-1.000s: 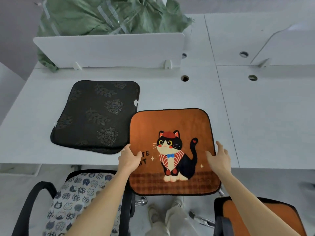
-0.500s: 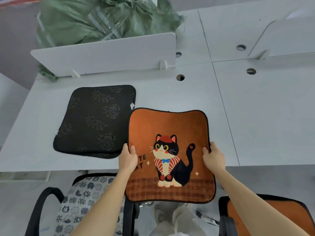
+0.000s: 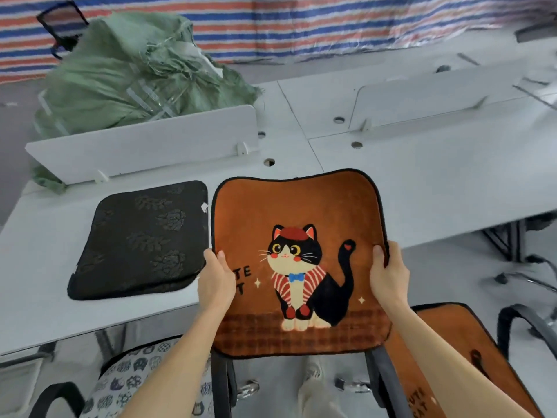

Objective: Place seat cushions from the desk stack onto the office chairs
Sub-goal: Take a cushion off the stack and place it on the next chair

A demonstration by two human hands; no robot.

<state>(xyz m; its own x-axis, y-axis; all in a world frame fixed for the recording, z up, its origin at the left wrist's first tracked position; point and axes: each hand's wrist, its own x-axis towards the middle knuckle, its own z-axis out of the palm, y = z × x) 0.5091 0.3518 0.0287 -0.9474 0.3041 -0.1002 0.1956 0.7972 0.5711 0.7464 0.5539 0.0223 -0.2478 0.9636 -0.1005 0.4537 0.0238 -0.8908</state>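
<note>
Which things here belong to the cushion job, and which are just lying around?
Job: orange cat cushion, gripped by left hand and right hand; black cushion stack on the desk; left chair and right chair, each already cushioned.
Lying about: green sack; desk dividers; striped tarp.

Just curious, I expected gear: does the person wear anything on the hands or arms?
Nothing visible. The left hand and right hand are bare: no gloves, rings or markings. Both forearms are bare as well, with no sleeves, watch, straps or cables down to the picture's edge.
</note>
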